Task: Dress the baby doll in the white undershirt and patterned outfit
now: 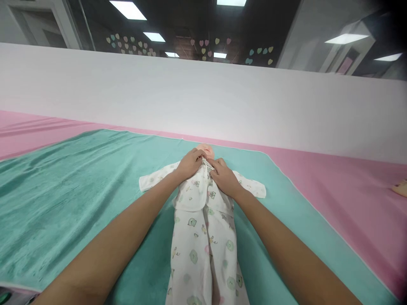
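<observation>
A baby doll (205, 150) lies on its back on a teal towel (79, 190), dressed in a white romper (203, 237) printed with small green animals, sleeves spread to both sides. My left hand (190, 163) and my right hand (224, 176) meet at the romper's collar just below the doll's chin. Both hands have their fingers curled and pinch the fabric at the neck opening. Only the top of the doll's head shows above my fingers.
The towel rests on a pink sheet (343, 190). A white panel (203, 101) stands along the far side. At the right edge, on the pink sheet, a small skin-toned object (401, 187) is partly in view.
</observation>
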`<state>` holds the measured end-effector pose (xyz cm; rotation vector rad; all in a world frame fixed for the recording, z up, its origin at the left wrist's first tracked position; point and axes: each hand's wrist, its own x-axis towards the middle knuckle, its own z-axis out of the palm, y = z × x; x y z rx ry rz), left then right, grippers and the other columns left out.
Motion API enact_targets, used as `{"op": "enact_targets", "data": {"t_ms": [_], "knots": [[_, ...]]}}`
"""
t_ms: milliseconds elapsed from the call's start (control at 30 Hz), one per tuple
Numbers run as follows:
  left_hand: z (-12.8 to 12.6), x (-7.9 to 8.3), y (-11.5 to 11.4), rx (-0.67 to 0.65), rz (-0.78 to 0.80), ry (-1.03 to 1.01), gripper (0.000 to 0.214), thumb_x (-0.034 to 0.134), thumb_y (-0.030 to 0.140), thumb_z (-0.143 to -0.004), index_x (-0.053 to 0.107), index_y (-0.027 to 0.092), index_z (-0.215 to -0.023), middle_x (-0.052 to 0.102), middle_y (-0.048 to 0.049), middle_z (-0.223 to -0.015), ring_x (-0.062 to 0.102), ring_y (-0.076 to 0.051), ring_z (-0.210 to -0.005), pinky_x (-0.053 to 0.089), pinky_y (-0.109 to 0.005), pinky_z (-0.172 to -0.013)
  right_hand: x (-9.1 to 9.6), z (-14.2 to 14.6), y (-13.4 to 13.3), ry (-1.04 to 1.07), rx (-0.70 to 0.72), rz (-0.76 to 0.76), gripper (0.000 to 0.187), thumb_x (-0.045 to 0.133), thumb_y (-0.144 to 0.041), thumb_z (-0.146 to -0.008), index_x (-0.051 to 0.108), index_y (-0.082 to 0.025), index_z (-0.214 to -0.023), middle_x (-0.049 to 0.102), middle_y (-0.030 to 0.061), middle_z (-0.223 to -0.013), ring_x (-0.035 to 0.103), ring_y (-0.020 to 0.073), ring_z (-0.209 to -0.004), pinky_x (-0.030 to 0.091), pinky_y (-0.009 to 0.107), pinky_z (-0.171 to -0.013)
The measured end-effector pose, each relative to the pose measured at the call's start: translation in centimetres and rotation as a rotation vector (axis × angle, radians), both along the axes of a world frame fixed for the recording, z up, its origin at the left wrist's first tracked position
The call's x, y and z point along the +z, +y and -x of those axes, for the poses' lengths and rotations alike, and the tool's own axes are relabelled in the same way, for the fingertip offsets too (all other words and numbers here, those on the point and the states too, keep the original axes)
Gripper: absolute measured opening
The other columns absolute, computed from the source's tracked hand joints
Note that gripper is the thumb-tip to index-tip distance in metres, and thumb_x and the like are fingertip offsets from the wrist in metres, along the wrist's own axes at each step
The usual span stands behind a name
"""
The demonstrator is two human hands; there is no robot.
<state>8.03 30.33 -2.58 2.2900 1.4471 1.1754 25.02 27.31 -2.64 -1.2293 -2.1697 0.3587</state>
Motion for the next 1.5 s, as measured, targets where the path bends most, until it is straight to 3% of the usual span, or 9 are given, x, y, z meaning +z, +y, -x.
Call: {"op": "enact_targets", "data": {"t_ms": [100,667,900,1033,1167,1267,1400,1500], "knots": [[0.0,-0.1,0.1,0.014,0.016,-0.019,0.021,0.037,0.016,-0.081,0.056,0.022,-0.089,0.056,-0.0036,-0.092,0.053,-0.018,-0.086,0.044,-0.033,-0.078,-0.2,-0.1,0.0,0.024,0.007,-0.012,0.050,0.035,-0.020,-0.082,0.042,-0.033,-0.131,0.047,0.0039,-0.103,0.054,0.0184,-0.081,0.043,0.032,-0.076],[-0.1,0.2,0.0,0.015,0.106,-0.128,0.016,0.041,0.013,-0.078,0.056,0.019,-0.079,0.060,-0.0037,-0.094,0.055,-0.018,-0.092,0.043,-0.033,-0.088,-0.7,-0.4,0.9,0.139,0.075,0.040,0.042,0.037,-0.020,-0.083,0.057,-0.032,-0.118,0.050,0.0024,-0.097,0.052,0.0169,-0.091,0.038,0.030,-0.086],[0.3,0.1,-0.3,-0.062,0.110,-0.173,0.024,0.039,0.018,-0.083,0.062,0.020,-0.085,0.061,-0.0029,-0.101,0.055,-0.017,-0.098,0.043,-0.032,-0.089,-0.6,-0.4,0.7,0.191,0.077,0.103,0.042,0.038,-0.023,-0.082,0.055,-0.033,-0.119,0.052,0.0024,-0.100,0.051,0.0187,-0.098,0.036,0.033,-0.090],[0.4,0.0,-1.2,0.014,0.086,-0.241,0.023,0.041,0.020,-0.083,0.063,0.021,-0.090,0.063,-0.0024,-0.101,0.057,-0.016,-0.095,0.044,-0.029,-0.085,-0.3,-0.5,0.7,0.263,0.085,0.170,0.040,0.046,-0.033,-0.081,0.054,-0.031,-0.121,0.052,0.0029,-0.111,0.049,0.0200,-0.104,0.036,0.034,-0.092],[0.2,0.4,-2.7,0.082,0.056,-0.275,0.022,0.043,0.031,-0.085,0.061,0.020,-0.092,0.065,-0.0010,-0.096,0.057,-0.015,-0.085,0.044,-0.027,-0.080,0.1,-0.7,0.9,0.296,0.071,0.198,0.042,0.051,-0.040,-0.078,0.055,-0.030,-0.118,0.053,0.0029,-0.112,0.051,0.0192,-0.098,0.038,0.032,-0.086],[-0.2,1.0,-3.6,0.049,0.087,-0.236,0.028,0.043,0.041,-0.085,0.062,0.020,-0.087,0.065,-0.0002,-0.087,0.056,-0.015,-0.077,0.043,-0.026,-0.072,0.8,-1.0,0.8,0.295,0.018,0.193,0.035,0.055,-0.042,-0.074,0.059,-0.022,-0.102,0.058,0.0020,-0.094,0.053,0.0165,-0.080,0.041,0.028,-0.071],[-0.4,1.5,-4.1,-0.049,0.171,-0.205,0.026,0.052,0.043,-0.079,0.063,0.020,-0.083,0.063,-0.0001,-0.085,0.054,-0.014,-0.074,0.040,-0.024,-0.066,1.8,-1.4,0.4,0.279,0.027,0.221,0.024,0.053,-0.042,-0.073,0.059,-0.019,-0.074,0.052,-0.0024,-0.065,0.044,0.0116,-0.058,0.032,0.023,-0.053],[-0.2,1.6,-4.0,-0.076,0.221,-0.192,0.024,0.059,0.044,-0.073,0.062,0.020,-0.075,0.059,0.0011,-0.074,0.049,-0.012,-0.066,0.038,-0.023,-0.058,2.0,-1.3,0.1,0.328,0.068,0.281,0.025,0.054,-0.042,-0.073,0.059,-0.019,-0.067,0.046,-0.0035,-0.058,0.037,0.0100,-0.053,0.027,0.023,-0.049]]}}
